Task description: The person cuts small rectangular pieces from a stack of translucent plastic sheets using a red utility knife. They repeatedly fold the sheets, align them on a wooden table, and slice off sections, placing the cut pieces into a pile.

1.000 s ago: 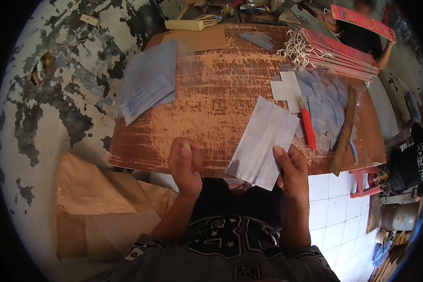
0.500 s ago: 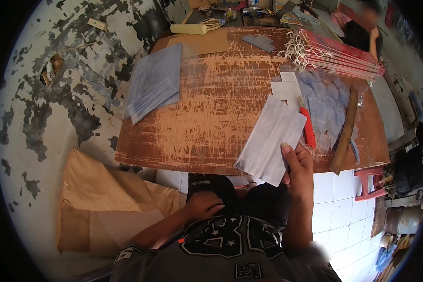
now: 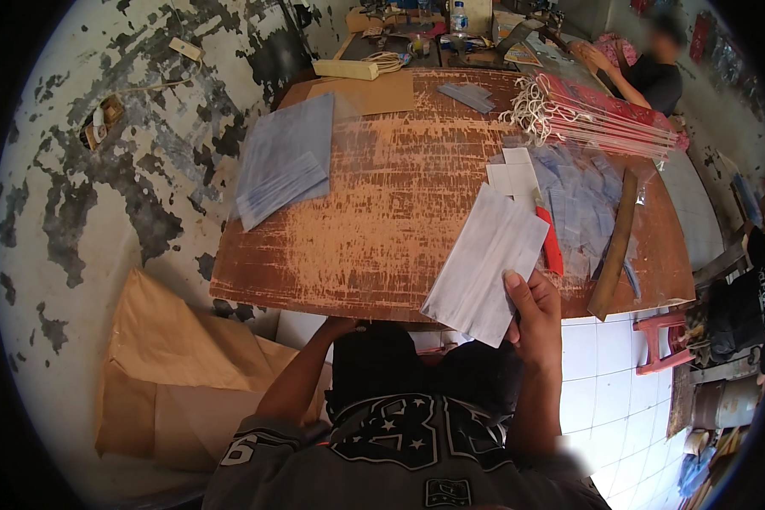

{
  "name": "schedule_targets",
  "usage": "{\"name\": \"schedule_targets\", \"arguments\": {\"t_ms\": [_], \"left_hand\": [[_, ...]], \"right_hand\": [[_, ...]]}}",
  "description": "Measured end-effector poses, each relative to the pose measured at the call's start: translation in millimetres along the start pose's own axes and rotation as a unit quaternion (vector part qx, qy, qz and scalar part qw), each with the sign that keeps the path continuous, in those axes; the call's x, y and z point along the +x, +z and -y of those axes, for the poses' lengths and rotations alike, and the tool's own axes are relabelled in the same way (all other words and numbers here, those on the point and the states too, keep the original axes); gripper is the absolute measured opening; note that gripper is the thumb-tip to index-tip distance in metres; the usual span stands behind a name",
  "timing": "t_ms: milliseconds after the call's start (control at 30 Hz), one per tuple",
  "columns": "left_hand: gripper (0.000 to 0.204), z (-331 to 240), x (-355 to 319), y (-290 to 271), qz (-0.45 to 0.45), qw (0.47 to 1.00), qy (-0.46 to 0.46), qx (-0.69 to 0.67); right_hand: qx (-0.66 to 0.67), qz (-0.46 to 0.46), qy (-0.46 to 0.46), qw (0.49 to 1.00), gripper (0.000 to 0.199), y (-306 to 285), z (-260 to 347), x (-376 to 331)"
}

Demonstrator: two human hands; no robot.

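At far left, a wall (image 3: pixel 51 187) with peeling paint, and near it a big fold of brown paper (image 3: pixel 195 348) beside the table (image 3: pixel 357 272). On the table's left side, a flat pile of grey plastic (image 3: pixel 289 127), with thin strips (image 3: pixel 287 189) on top.

Next, the left hand (image 3: pixel 342 326), now down at the near edge of the table, mostly out of sight. A second ago, up above that edge with fingers curled. Cannot tell now how bent or spread, or whether holding anything.

Further right, a pale grey sheet (image 3: pixel 484 263) (maybe a few together, hard to count), slanting across the near edge, top end close to some white cards (image 3: pixel 518 174). Held at its lower right side by the right hand (image 3: pixel 537 308), thumb pressed on the front, other fingers tucked in behind. Same grip as a second ago. So, with the left hand gone lower, all the holding left to one hand; probably just a short wait for the sheet.

Just past the sheet, a red cutter (image 3: pixel 551 242) (not in either grip), then a messy heap of plastic scraps (image 3: pixel 582 204). Behind, a red stack with white strings (image 3: pixel 599 127); nearer, a brown stick (image 3: pixel 616 255). At far right, another person (image 3: pixel 654 81), no longer lifting a red piece. Lower down, a red stool (image 3: pixel 654 324).
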State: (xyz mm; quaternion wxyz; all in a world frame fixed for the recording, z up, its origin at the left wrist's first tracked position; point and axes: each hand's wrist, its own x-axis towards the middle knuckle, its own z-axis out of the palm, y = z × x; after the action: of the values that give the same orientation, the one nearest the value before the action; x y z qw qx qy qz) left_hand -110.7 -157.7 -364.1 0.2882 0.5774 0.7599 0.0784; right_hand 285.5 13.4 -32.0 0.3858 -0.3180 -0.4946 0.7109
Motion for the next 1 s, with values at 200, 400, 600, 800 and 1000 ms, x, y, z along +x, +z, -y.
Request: {"name": "schedule_targets", "arguments": {"t_ms": [200, 400, 600, 800, 1000], "left_hand": [[0.059, -43, 60, -43, 0.032, 0.992, -0.112, -0.045], [0.054, -62, 84, -52, 0.037, 0.99, -0.12, -0.065], [0.05, -99, 106, -56, 0.047, 0.992, -0.076, -0.089], [0.046, -148, 80, -32, 0.096, 0.985, 0.001, -0.144], [0.041, -201, 45, -43, 0.159, 0.959, 0.111, -0.205]], "right_hand": [[-0.004, -0.061, 0.004, 0.998, 0.025, -2, 0, 2], [-0.05, -0.048, 0.035, 0.997, 0.025, 5, 1, 12], [-0.038, -0.025, 0.013, 0.999, 0.03, 3, -5, 24], [-0.04, -0.019, 0.026, 0.999, 0.032, 10, -12, 32], [-0.113, -0.041, 0.026, 0.992, 0.032, 11, -11, 42]]}}
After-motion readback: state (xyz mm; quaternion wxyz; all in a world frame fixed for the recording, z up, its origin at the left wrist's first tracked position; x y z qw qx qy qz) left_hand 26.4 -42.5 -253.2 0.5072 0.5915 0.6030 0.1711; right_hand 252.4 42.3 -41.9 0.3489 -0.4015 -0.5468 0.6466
